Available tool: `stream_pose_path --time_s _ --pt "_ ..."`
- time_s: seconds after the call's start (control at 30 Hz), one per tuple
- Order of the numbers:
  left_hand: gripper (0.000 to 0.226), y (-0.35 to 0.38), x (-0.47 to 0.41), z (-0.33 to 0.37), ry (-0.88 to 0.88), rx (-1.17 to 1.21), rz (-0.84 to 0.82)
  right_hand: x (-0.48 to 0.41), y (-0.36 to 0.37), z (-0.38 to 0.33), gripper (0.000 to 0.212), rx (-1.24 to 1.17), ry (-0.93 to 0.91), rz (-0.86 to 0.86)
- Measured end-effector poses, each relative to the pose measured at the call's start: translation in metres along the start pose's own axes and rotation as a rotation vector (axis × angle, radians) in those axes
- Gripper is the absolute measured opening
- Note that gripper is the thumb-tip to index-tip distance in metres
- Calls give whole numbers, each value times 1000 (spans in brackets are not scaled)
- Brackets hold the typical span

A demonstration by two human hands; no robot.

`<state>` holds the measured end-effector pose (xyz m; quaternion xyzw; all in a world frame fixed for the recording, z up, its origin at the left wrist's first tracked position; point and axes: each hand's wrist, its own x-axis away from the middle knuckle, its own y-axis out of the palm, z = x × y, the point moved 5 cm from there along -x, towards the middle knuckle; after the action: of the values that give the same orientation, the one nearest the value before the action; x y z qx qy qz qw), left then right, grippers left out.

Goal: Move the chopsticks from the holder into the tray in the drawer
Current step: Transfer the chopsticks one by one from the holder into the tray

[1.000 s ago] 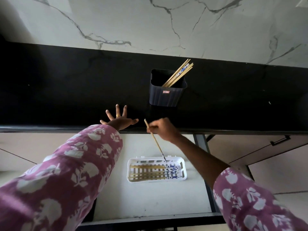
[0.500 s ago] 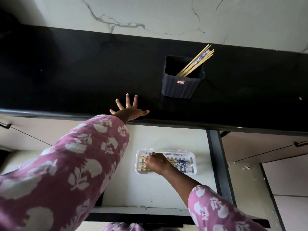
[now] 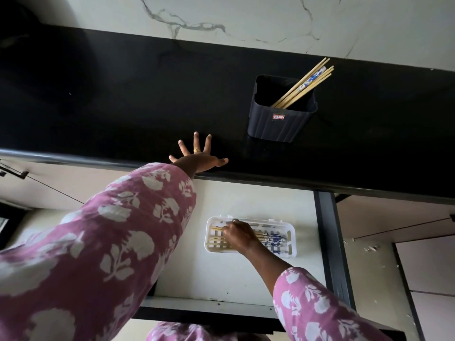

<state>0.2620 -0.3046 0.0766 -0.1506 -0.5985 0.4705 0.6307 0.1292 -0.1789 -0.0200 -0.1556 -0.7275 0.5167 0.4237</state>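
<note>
We take the white slotted tray point(image 3: 292, 247) as reference; it sits on the floor of the open drawer point(image 3: 221, 279). Inside the tray the laid chopsticks point(image 3: 216, 238) rest side by side along its length, with their plain ends toward its left end and their blue-patterned ends toward its right. The right hand point(image 3: 237, 236) is down over the tray's middle, its fingers bent onto the uppermost sticks. We cannot tell whether they pinch one or only press on it. Beyond the tray and above it runs the black countertop point(image 3: 98, 107). The left hand point(image 3: 199, 158) lies flat on the counter's front edge, beyond the tray and slightly left, with its fingers spread straight and holding nothing. A ring point(image 3: 196, 150) shows on one finger. Beyond the tray and to its right stands the dark holder point(image 3: 278, 124). The standing chopsticks point(image 3: 305, 82) lean to its right corner.
</note>
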Motion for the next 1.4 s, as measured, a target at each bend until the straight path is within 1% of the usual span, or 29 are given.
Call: stream_pose_path --time_s 0.1,0.13,0.17,0.2,0.23,0.33,0.43,0.5,0.6,0.67,0.7,0.8,0.87,1.0,1.07,1.17,1.27,1.33,1.4 --pt "91 0 -1 -1 4 -1 2 2 -12 15 28 -93 89 115" --pt "91 0 0 -2 6 -3 4 4 -21 20 20 -116 132 202" --pt "90 0 0 -2 7 -4 6 5 -27 24 9 -122 132 308" --pt "89 0 1 -2 6 -4 9 8 -34 27 9 -121 114 361" --pt "88 0 2 -2 5 -3 11 11 -38 30 15 -118 96 424" --pt "85 1 5 -2 1 -2 7 21 -61 38 17 -126 86 560" --pt "84 2 7 -2 6 13 9 30 -93 52 23 -83 46 788" --pt "86 2 7 -2 13 13 20 38 -118 65 22 -67 57 905" --pt "87 3 7 -2 19 18 29 54 -162 90 28 -64 69 1187" --pt "86 3 7 -3 22 24 33 63 -192 110 24 -67 117 1327" --pt "86 4 6 -3 21 27 32 66 -205 119 20 -58 161 1367" --pt "87 3 5 -3 24 28 31 68 -236 149 12 -73 326 1384" --pt "86 3 4 -2 25 26 25 64 -253 168 9 -186 437 1307" --pt "87 3 1 -1 13 23 19 58 -272 204 26 -538 746 1154" --pt "87 3 0 -2 7 22 10 49 -272 223 30 -699 839 1099" --pt "88 2 -2 -2 6 23 0 33 -271 243 42 -911 902 1054" --pt "90 2 -4 -2 1 19 -10 20 -264 258 54 -1207 943 1021" --pt "91 2 -5 -2 -2 20 -15 12 -263 262 50 -1303 930 1004" --pt "91 2 -5 -2 -4 23 -17 6 -261 263 39 -1370 886 997"
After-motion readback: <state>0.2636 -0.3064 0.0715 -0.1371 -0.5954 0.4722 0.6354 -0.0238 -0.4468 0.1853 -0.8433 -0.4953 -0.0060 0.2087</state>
